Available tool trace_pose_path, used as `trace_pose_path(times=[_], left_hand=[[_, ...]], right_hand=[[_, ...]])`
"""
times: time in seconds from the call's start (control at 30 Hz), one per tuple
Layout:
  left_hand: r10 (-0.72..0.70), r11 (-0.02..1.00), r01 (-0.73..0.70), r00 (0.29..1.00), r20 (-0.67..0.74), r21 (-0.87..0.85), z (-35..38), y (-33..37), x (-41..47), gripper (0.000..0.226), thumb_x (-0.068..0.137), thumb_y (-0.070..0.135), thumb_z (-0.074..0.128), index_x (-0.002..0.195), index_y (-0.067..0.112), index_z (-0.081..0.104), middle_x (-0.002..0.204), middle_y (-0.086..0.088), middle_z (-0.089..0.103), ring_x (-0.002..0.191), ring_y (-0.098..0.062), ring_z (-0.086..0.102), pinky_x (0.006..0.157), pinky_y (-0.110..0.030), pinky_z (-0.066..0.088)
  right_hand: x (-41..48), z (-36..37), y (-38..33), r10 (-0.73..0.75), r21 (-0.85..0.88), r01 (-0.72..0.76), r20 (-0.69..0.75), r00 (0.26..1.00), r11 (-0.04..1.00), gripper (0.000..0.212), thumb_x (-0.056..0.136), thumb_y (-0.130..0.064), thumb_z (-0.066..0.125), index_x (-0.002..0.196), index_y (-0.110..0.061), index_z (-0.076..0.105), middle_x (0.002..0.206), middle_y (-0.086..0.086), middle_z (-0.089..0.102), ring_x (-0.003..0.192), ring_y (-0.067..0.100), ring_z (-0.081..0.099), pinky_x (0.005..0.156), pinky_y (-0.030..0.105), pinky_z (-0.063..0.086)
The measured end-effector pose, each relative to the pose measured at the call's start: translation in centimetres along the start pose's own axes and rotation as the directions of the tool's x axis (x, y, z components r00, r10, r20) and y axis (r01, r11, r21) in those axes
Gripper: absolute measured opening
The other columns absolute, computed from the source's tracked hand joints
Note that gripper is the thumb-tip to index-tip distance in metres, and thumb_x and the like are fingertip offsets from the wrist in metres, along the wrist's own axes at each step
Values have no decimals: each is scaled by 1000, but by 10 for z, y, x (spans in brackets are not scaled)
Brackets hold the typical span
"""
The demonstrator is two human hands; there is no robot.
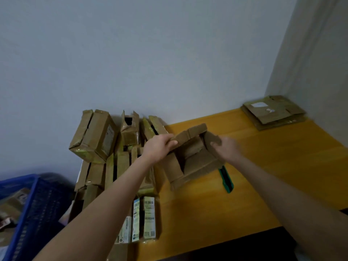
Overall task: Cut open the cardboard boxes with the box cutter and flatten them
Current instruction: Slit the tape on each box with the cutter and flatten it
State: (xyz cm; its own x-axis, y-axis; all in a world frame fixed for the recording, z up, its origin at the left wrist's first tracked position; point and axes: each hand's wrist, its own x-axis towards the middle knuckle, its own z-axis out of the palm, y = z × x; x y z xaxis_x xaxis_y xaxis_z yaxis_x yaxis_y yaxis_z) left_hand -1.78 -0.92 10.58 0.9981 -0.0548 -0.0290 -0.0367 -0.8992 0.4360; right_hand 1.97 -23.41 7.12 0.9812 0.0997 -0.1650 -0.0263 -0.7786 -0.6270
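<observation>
An opened brown cardboard box (190, 159) is held above the yellow wooden table (263, 166), its flaps spread and its inside facing me. My left hand (160, 147) grips the box's upper left flap with the thumb on top. My right hand (226, 147), blurred, holds the right flap. The green box cutter (227, 178) lies flat on the table just below and right of the box, with neither hand touching it.
Several taped cardboard boxes (98, 136) are stacked at the table's left against the wall, some with shipping labels (148, 217). Flattened boxes (273, 112) lie piled in the far right corner. A blue plastic crate (37, 208) stands at the lower left.
</observation>
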Motion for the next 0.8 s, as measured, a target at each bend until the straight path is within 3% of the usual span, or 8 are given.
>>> trace_pose_path(times=[0.07, 0.13, 0.23, 0.37, 0.5, 0.63, 0.7, 0.8], left_hand=[[-77, 997, 79, 970, -230, -2, -1, 6, 0, 32, 94, 40, 58, 118, 21, 65, 104, 2, 69, 97, -16, 63, 66, -23, 41], [-250, 962, 178, 881, -402, -208, 3, 8, -1, 52, 85, 41, 70, 132, 23, 55, 123, 3, 64, 110, -15, 60, 74, -26, 48], [-584, 698, 302, 764, -273, -649, 13, -1, -3, 96, 75, 38, 80, 151, 21, 25, 152, -5, 36, 135, -27, 43, 101, -45, 44], [-539, 766, 444, 838, -86, -465, 29, -11, -4, 118, 65, 56, 81, 154, 21, 14, 156, -9, 26, 138, -36, 36, 104, -53, 40], [-545, 813, 481, 827, -139, -327, 31, -29, 6, 102, 58, 73, 65, 142, 20, 40, 131, -5, 57, 103, -25, 63, 79, -41, 58], [-322, 839, 266, 946, -38, -475, 13, -22, -5, 51, 87, 22, 66, 132, 22, 42, 113, 4, 58, 97, -16, 60, 79, -29, 54], [-208, 779, 213, 975, 77, -590, 4, -24, -11, 33, 96, 9, 51, 127, 19, 49, 115, -4, 59, 102, -21, 60, 84, -31, 54], [-243, 511, 329, 941, 233, -794, -4, -40, -11, 27, 95, 7, 39, 114, 9, 58, 122, -22, 57, 111, -34, 57, 98, -49, 50]], right_hand=[[-3, 0, -4, 43, 53, -40, -57, 997, 998, 29, 100, -25, 47, 99, -2, 64, 74, 4, 57, 71, 25, 54, 59, 32, 43], [-5, 2, -11, 76, 58, -70, -113, 991, 996, 29, 101, -21, 45, 84, -4, 61, 64, 2, 50, 59, 20, 49, 49, 28, 35], [-8, 0, -16, 119, 71, -108, -177, 977, 992, 37, 100, -15, 44, 63, -10, 46, 60, 1, 43, 50, 14, 39, 43, 25, 26], [-15, -6, -24, 27, 37, -21, -179, 983, 999, 28, 100, -16, 43, 76, -7, 52, 63, 0, 46, 55, 14, 43, 44, 25, 28], [-24, -7, -26, -61, 80, 74, -155, 986, 994, 29, 100, -16, 45, 73, -9, 51, 61, -2, 45, 55, 14, 44, 44, 22, 28], [-29, -5, -12, -6, 270, 58, -191, 982, 961, 34, 99, -17, 50, 65, -15, 48, 61, -1, 47, 56, 17, 46, 45, 25, 31], [-31, -10, -3, 89, 440, 21, -229, 969, 898, 25, 97, -15, 53, 73, -8, 54, 65, -1, 50, 64, 20, 50, 49, 26, 35], [-35, -19, 8, 131, 567, 24, -231, 964, 823, 8, 95, -14, 57, 90, -8, 59, 73, 0, 54, 70, 15, 52, 52, 24, 39]])
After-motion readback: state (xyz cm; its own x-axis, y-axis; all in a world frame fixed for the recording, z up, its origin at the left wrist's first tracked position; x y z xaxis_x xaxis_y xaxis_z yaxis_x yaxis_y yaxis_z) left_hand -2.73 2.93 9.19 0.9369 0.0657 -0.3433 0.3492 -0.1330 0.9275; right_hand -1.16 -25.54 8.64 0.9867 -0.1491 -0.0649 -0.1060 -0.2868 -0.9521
